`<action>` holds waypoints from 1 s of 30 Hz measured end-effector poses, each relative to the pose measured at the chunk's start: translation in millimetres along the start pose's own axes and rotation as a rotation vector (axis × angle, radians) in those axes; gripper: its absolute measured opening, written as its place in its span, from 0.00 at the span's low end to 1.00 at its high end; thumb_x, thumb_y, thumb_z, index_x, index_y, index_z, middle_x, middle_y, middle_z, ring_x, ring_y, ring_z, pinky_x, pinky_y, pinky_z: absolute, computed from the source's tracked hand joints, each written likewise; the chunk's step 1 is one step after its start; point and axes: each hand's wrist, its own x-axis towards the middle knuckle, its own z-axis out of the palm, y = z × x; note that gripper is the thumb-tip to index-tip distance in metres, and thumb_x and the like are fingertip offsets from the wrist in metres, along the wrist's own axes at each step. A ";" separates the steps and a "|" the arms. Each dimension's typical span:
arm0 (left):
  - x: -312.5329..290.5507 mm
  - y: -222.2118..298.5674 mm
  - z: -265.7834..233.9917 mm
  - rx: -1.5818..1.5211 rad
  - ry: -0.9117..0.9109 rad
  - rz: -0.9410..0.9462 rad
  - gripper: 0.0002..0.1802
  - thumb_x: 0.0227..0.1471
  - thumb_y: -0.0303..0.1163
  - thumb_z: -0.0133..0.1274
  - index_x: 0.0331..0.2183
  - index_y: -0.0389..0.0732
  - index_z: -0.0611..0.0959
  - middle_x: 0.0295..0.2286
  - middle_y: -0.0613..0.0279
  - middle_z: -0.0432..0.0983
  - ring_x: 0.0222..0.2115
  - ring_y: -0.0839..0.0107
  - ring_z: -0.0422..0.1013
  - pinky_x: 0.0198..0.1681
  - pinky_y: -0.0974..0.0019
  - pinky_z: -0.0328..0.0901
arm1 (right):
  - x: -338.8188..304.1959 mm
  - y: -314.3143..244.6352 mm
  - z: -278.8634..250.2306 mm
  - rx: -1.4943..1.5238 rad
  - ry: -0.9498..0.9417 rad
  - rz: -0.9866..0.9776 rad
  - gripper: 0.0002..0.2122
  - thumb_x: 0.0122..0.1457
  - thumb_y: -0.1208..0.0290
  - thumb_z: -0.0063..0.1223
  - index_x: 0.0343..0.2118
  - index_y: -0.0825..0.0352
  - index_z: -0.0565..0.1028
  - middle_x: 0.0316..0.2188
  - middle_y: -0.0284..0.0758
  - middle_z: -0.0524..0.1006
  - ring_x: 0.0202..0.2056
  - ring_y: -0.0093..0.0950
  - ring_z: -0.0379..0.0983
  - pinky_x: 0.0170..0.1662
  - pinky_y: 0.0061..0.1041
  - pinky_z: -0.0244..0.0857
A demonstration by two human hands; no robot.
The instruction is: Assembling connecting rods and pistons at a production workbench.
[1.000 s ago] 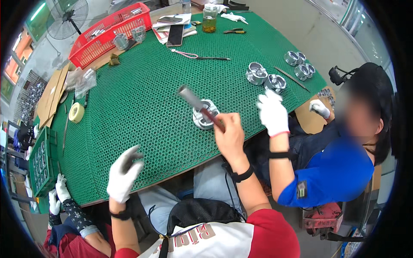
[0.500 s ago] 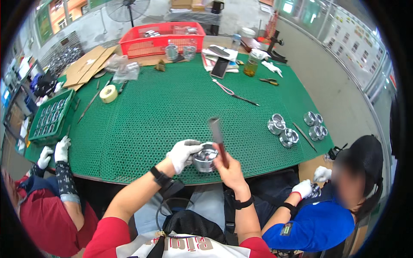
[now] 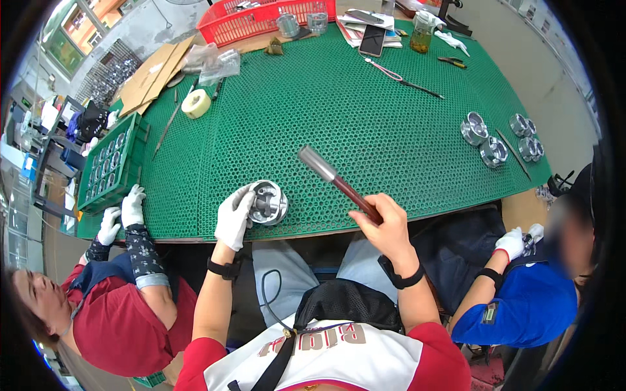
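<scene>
- Piston: round, shiny metal part, sits on its side at the near edge of the green mat, right in front of me.
- My left hand, white glove, is closed around the piston's left side, fingers curled over the rim, steadying it against the mat.
- My right hand, bare, is clenched on the dark red handle of a hammer; its grey metal head is raised up and to the left, above the mat, just right of the piston and not touching it.
- Handling judgement: piston looks like solid cast metal, so stiff and fairly heavy for its bulk; polished skin likely slippery, glove helps. Best grip is across the outer wall, fingers clear of the upper face. Round body could roll on the mat if let go.
- Hammer: rigid, head-heavy; my hold is at the handle's far end.
- Further out on the mat: a cluster of similar metal parts far right with a thin rod beside them; tape roll far left; phone and jar at the far edge; red basket beyond.
- Green crate of parts stands at the mat's left end.
- Co-workers: one in red at my left, gloved hands by the crate; one in blue at my right, gloved hand low off the mat.
</scene>
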 end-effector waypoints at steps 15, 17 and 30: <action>-17.6 -26.2 21.7 0.536 0.207 0.522 0.56 0.23 0.39 0.77 0.58 0.34 0.73 0.46 0.47 0.77 0.47 0.52 0.75 0.53 0.54 0.69 | -3.2 15.7 3.3 -0.179 -0.387 -0.123 0.09 0.53 0.64 0.67 0.30 0.64 0.81 0.23 0.36 0.77 0.24 0.38 0.77 0.27 0.37 0.70; -16.0 -16.6 21.5 0.531 0.148 0.554 0.55 0.23 0.40 0.77 0.57 0.35 0.74 0.43 0.49 0.79 0.44 0.50 0.75 0.51 0.53 0.69 | 9.1 17.8 -2.2 -0.212 -0.421 -0.193 0.09 0.54 0.64 0.66 0.31 0.64 0.81 0.24 0.36 0.78 0.25 0.38 0.78 0.28 0.36 0.72; -25.3 -9.8 16.0 0.535 0.201 0.452 0.53 0.22 0.42 0.76 0.54 0.35 0.77 0.42 0.50 0.80 0.43 0.48 0.75 0.51 0.51 0.69 | 2.0 4.2 16.8 -0.395 -0.313 -0.291 0.09 0.55 0.64 0.64 0.35 0.62 0.80 0.23 0.34 0.75 0.21 0.36 0.74 0.25 0.34 0.68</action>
